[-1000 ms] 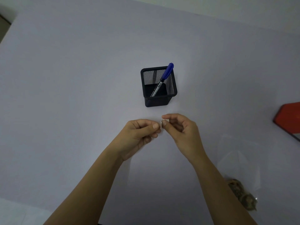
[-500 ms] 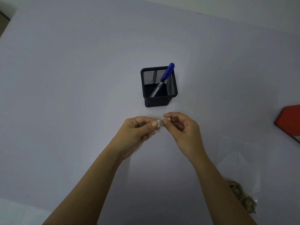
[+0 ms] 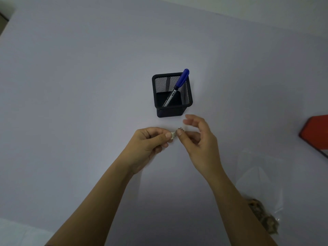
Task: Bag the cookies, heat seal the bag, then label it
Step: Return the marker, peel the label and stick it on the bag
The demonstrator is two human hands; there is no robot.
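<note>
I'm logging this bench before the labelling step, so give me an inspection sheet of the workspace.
Surface: pale table, mostly bare.
Job's things: small label pinched between both hands; clear bag with cookies lying at right.
Clutter: black mesh holder with a blue pen leaning inside; red object at right edge.
Grippers: left hand pinches the label; right hand thumb on it, fingers spread.
Cables: nothing seen.
Surroundings: light wall beyond the table.

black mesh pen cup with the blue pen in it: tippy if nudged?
Probably light: the black square mesh pen cup has see-through walls and holds only one blue-capped pen. That pen leans on the rim above it, so a high push may tip the cup; a low push likely slides it.
</note>
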